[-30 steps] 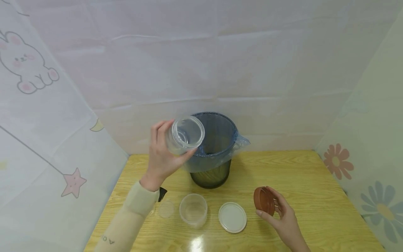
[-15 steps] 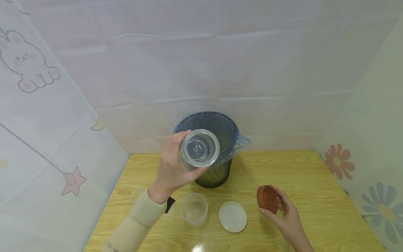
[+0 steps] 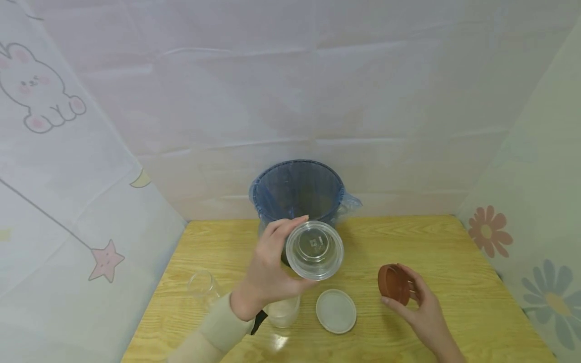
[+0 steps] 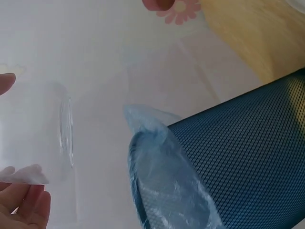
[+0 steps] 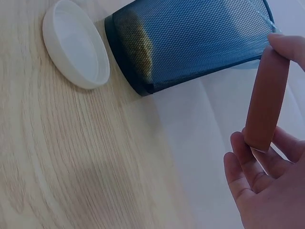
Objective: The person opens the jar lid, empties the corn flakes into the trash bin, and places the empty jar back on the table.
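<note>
My left hand [image 3: 270, 269] grips a clear plastic jar [image 3: 314, 250] round its side, held up in front of the bin with its round opening facing the head camera; no contents show inside. In the left wrist view the jar [image 4: 35, 129] appears side-on between thumb and fingers. On the right, my right hand [image 3: 422, 305] pinches a brown round lid [image 3: 394, 285] by its edge, tilted and raised over the table. The right wrist view gives the lid [image 5: 268, 100] edge-on, thumb at one end and fingers at the other.
A mesh bin [image 5: 190, 43] lined with a blue plastic bag [image 3: 349, 202] stands at the table's back. A white lid [image 3: 336, 311] lies in front of it. Another clear container [image 3: 283, 312] is partly behind my left wrist. A clear glass-like vessel [image 3: 203, 286] stands farther left.
My left hand has brought the clear jar from beside the bin's opening rightward and toward me, turning its mouth more to the camera. The right hand has shifted slightly right with the brown lid.
</note>
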Action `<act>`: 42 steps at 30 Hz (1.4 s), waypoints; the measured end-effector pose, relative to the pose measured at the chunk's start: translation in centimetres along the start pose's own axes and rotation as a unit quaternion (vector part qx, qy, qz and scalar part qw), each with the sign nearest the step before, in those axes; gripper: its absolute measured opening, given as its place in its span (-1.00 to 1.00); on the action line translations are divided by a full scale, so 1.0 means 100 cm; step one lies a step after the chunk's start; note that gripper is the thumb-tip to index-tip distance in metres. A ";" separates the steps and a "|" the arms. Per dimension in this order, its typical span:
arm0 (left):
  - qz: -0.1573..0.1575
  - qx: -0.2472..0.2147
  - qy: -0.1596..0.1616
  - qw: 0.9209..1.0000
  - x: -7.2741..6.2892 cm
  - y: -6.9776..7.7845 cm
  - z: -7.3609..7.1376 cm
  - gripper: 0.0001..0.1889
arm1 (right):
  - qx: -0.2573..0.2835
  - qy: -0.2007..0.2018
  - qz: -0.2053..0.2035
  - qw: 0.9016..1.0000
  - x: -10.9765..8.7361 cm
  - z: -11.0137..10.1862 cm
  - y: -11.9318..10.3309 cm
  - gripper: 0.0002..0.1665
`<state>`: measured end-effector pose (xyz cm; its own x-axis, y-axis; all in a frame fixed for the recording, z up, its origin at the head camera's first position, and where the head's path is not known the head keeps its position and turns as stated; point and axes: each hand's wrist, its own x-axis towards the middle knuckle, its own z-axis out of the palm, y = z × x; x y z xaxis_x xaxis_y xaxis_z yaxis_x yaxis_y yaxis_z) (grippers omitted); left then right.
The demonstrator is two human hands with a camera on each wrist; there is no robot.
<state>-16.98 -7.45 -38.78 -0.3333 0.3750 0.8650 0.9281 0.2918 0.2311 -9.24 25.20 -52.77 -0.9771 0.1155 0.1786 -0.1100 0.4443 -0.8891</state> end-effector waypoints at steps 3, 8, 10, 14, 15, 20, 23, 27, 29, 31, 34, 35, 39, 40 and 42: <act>-0.002 -0.013 -0.012 1.000 -0.007 0.004 0.006 0.01 | 0.002 0.001 0.007 1.000 0.001 -0.004 0.002 -0.04; -0.036 -0.042 -0.042 0.998 -0.021 0.008 0.018 0.08 | 0.008 0.001 0.021 1.000 0.001 -0.009 0.007 0.04; -0.061 -0.056 -0.058 0.995 -0.028 0.010 0.024 0.12 | 0.005 -0.001 0.025 1.000 0.000 -0.011 0.009 0.07; -0.104 -0.084 -0.090 0.987 -0.044 0.015 0.039 0.15 | -0.006 -0.007 0.027 1.000 -0.001 -0.015 0.015 0.13; -0.114 -0.092 -0.097 0.984 -0.049 0.016 0.044 0.15 | -0.007 -0.008 0.028 1.000 -0.001 -0.016 0.015 0.14; -0.180 -0.144 -0.132 0.964 -0.070 0.021 0.066 0.10 | -0.018 -0.018 0.037 0.999 -0.001 -0.020 0.021 0.18; -0.208 -0.157 -0.150 0.954 -0.081 0.020 0.076 0.08 | -0.022 -0.020 0.034 0.999 -0.001 -0.022 0.027 0.19; -0.225 -0.150 -0.169 0.948 -0.092 0.017 0.088 0.02 | -0.021 -0.020 0.022 0.999 -0.002 -0.026 0.035 0.21; -0.232 -0.141 -0.179 0.946 -0.096 0.016 0.094 -0.02 | -0.021 -0.018 0.010 1.000 -0.003 -0.029 0.039 0.21; -0.232 -0.130 -0.180 0.947 -0.101 0.014 0.100 -0.02 | -0.026 -0.017 0.003 1.000 -0.003 -0.030 0.041 0.20; -0.223 -0.119 -0.176 0.952 -0.106 0.013 0.109 -0.01 | -0.038 -0.021 -0.008 0.999 -0.003 -0.032 0.044 0.18; -0.220 -0.118 -0.173 0.953 -0.108 0.013 0.112 0.00 | -0.045 -0.027 -0.003 0.999 -0.003 -0.032 0.045 0.17; -0.224 -0.111 -0.178 0.952 -0.111 0.013 0.122 0.00 | -0.078 -0.043 0.010 0.996 -0.001 -0.034 0.049 0.18; -0.228 -0.110 -0.182 0.950 -0.112 0.013 0.124 0.01 | -0.087 -0.044 0.012 0.995 -0.001 -0.034 0.051 0.18; -0.233 -0.103 -0.192 0.948 -0.113 0.014 0.129 0.01 | -0.105 -0.042 0.011 0.993 0.001 -0.034 0.054 0.18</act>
<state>-14.09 0.08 -53.97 -0.7134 0.5525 0.4311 0.6654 0.3411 0.6640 -9.30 30.63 -56.09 -0.9915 0.0564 0.1170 -0.0571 0.6198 -0.7827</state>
